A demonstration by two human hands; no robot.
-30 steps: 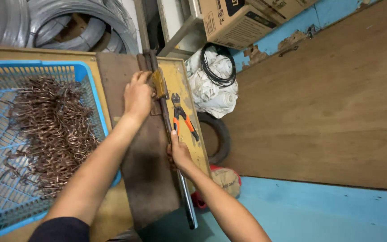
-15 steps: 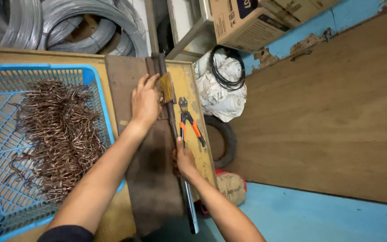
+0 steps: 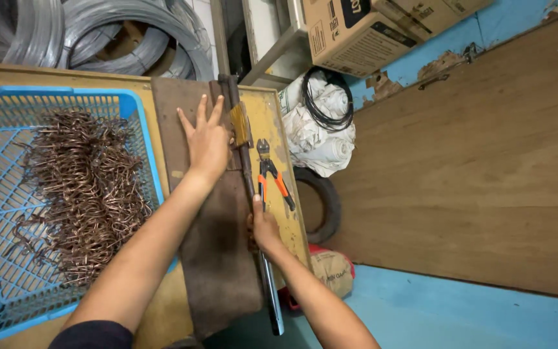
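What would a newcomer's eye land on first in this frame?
Probably the blue basket at left, heaped with bent brown wire pieces. Beside it, the left hand lies flat on a dark metal plate, while the right hand grips a long bar near orange-handled pliers.

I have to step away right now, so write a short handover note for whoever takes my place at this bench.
Left hand: flat, fingers spread, pressing on the dark metal plate.
Right hand: grip closed on the long lever bar along the plate's right edge.
Orange-handled cutters lie untouched on the yellow bench.
Done: a pile of bent wire pieces sits in the blue basket.
Left: wire coils behind the bench.
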